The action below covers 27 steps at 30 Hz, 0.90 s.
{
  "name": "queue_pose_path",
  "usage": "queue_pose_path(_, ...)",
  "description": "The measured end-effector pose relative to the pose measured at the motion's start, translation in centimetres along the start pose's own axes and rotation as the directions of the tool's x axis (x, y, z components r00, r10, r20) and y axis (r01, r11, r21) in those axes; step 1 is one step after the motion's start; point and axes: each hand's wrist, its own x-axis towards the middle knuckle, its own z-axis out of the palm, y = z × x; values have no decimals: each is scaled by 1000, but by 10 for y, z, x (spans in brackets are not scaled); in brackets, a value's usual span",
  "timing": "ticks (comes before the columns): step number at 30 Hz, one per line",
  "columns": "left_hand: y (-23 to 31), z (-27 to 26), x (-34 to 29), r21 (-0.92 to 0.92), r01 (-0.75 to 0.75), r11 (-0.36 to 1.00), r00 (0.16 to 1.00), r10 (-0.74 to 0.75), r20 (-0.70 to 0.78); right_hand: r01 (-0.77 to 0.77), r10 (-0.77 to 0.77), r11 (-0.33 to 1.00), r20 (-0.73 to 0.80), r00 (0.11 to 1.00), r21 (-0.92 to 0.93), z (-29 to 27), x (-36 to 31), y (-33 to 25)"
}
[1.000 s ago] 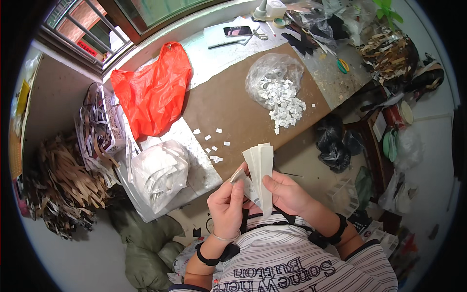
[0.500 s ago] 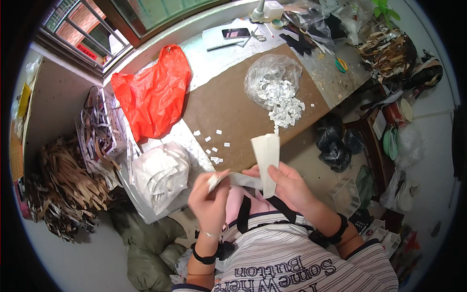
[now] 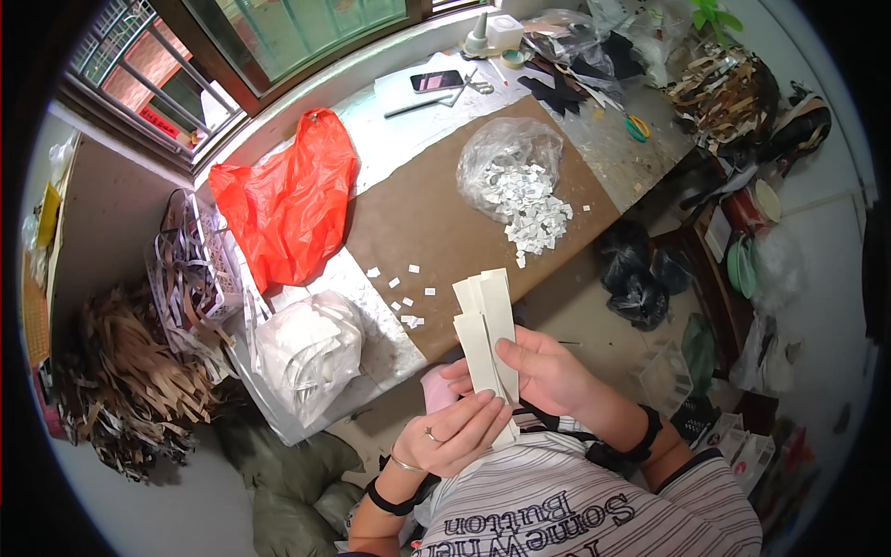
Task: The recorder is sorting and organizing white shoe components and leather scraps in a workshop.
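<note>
In front of my body, past the table's near edge, I hold a bundle of cream-coloured flat strips (image 3: 488,320). My right hand (image 3: 548,371) grips them from the right, its thumb laid along the front face. Lower down, the fingers of my left hand (image 3: 455,434) close over the strips from the left. The strips point away from me, and their far ends are uneven and slightly fanned. Several small white tags (image 3: 408,302) lie scattered on the brown board (image 3: 399,223) beyond my hands. Farther off, a clear plastic bag (image 3: 509,148) spills a heap of white tags (image 3: 536,209).
A red plastic bag (image 3: 292,209) and a clear bag of white strips (image 3: 311,348) lie on the left. Behind stand a phone (image 3: 436,82), a white bottle (image 3: 476,37) and scissors (image 3: 637,128). Brown strips (image 3: 153,348) hang at far left; black bags (image 3: 640,288) sit at right.
My left hand, earlier apart at the left with a strip, is now against the bundle. The strips are gathered together, with several far ends showing. The view has shifted slightly.
</note>
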Motion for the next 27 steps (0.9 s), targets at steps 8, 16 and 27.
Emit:
queue_pose_path(8, 0, 2, -4, 8, 14, 1000, 1000, -14, -22, -22, 19, 996, -35, 999, -86, 7, -3, 2)
queue_pose_path(16, -3, 7, -2, 24, -50, 998, 995, 52, -85, -128, 130, 988, 27, 991, -81, 1, 2, 6)
queue_pose_path(27, -3, 20, 0, 44, 87, 995, 996, -87, -1, -36, 28, 985, -49, 998, -168, -6, 3, 5)
